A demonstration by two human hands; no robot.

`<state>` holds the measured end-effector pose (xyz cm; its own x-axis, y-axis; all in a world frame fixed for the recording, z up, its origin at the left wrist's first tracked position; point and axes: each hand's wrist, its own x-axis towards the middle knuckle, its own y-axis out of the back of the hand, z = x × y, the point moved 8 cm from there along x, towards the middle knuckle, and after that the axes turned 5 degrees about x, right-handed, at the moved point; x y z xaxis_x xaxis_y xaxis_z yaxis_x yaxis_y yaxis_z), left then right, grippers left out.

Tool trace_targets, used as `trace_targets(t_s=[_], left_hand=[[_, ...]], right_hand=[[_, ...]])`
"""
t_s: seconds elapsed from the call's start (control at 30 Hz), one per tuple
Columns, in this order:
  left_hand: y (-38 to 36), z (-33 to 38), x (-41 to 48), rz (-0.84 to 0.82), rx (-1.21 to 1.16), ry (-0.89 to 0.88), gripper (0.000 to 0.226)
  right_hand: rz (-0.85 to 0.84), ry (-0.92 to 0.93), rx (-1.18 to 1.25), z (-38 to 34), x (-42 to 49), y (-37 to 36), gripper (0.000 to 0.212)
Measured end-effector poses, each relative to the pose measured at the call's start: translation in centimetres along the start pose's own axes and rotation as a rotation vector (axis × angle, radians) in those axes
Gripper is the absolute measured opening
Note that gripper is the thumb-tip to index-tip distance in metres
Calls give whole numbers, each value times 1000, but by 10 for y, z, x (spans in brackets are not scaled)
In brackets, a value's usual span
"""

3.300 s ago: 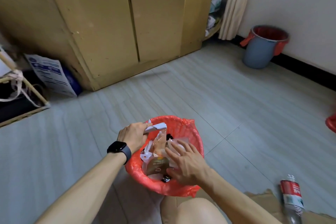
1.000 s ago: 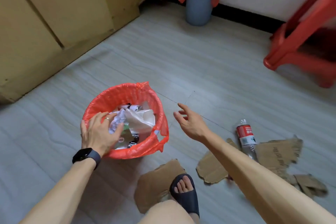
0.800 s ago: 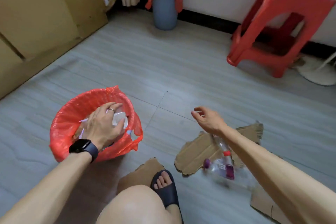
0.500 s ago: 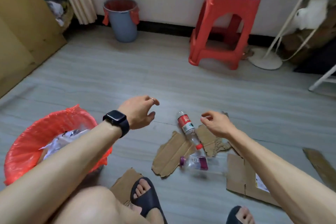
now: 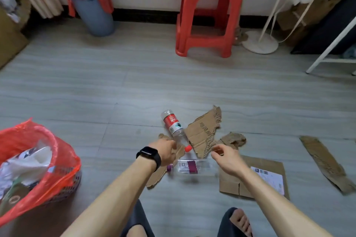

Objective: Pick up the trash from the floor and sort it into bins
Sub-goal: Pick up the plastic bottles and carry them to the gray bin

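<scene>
A clear bottle with a red label point(image 5: 172, 125) lies on the floor, its red cap pointing toward me. A second clear bottle with a purple label point(image 5: 189, 166) lies crosswise just in front of it. My left hand point(image 5: 166, 150), with a black watch on the wrist, hovers by the red-label bottle's neck, fingers loosely curled and holding nothing. My right hand point(image 5: 225, 158) hangs over the right end of the purple-label bottle, fingers relaxed and empty. Torn cardboard pieces point(image 5: 204, 133) lie around both bottles. A basket lined with a red bag point(image 5: 57, 152), holding paper and plastic, stands at my left.
A blue-grey bin with a red liner point(image 5: 92, 11) stands at the back wall, with a red plastic stool point(image 5: 209, 31) to its right. A flat cardboard sheet with a label point(image 5: 258, 178) and a long strip point(image 5: 325, 161) lie at the right. A white stand base point(image 5: 260, 41) sits behind.
Both hands left the red-lined basket and swung right with my view. They have since dropped toward the two bottles among the cardboard. Nothing has been picked up.
</scene>
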<state>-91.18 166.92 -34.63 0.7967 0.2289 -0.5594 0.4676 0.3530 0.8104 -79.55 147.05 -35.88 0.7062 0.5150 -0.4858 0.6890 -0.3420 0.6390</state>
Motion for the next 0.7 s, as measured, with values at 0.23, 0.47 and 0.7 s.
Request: trace_targets(t_s=[0.23,0.47,0.7], left_hand=[[-93,-23,17,-104,-172,172,49],[-119,-32,38,-107,-203,206,36],[-42,-16,80,126,50,-11,71]], right_hand=[[-112,37,-275,29,16,-61,58],[-187,65,-608,47,25,-104,70],[-221,-44,-563,69,21,-119,64]])
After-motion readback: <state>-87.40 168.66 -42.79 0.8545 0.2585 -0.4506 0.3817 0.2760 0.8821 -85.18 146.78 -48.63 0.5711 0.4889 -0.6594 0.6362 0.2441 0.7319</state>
